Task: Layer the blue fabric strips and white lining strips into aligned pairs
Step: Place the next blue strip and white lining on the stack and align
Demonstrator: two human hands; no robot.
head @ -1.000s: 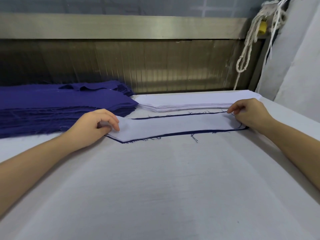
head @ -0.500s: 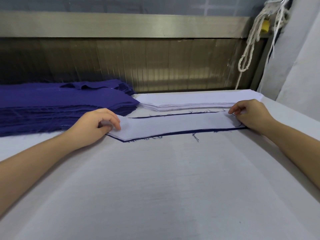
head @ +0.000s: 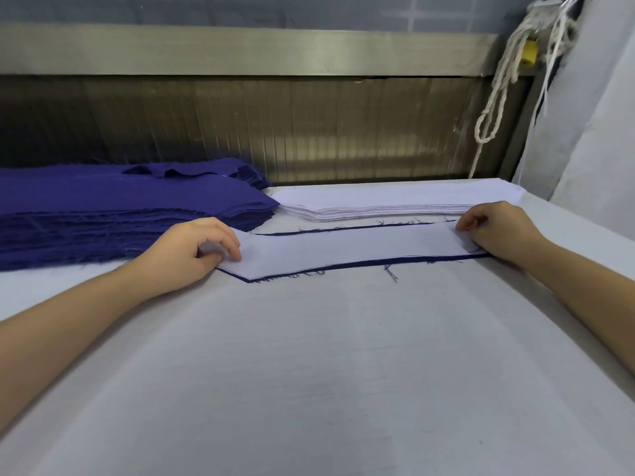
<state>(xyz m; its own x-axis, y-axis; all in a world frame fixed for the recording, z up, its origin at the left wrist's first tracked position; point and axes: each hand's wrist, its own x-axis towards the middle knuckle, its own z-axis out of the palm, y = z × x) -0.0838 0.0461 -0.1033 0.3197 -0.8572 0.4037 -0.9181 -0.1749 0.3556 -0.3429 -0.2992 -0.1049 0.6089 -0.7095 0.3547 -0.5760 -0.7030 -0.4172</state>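
Note:
A white lining strip (head: 347,247) lies on top of a blue fabric strip (head: 385,263), whose frayed dark edges show along both long sides. My left hand (head: 192,252) pinches the left end of the white strip between thumb and fingers. At the right end, my right hand (head: 498,231) has its fingers curled onto the strip and pinches it. A thick stack of blue strips (head: 113,214) sits at the back left. Beside it, at the back middle, is a stack of white lining strips (head: 388,202).
The work lies on a white cloth-covered table (head: 309,372). A ribbed metal wall (head: 309,132) runs behind the stacks. White cords (head: 494,97) hang at the back right next to a pale panel (head: 591,125).
Both hands stay at the strip's ends; the white strip sits almost the same on the blue one, with only tiny shifts of the fingers.

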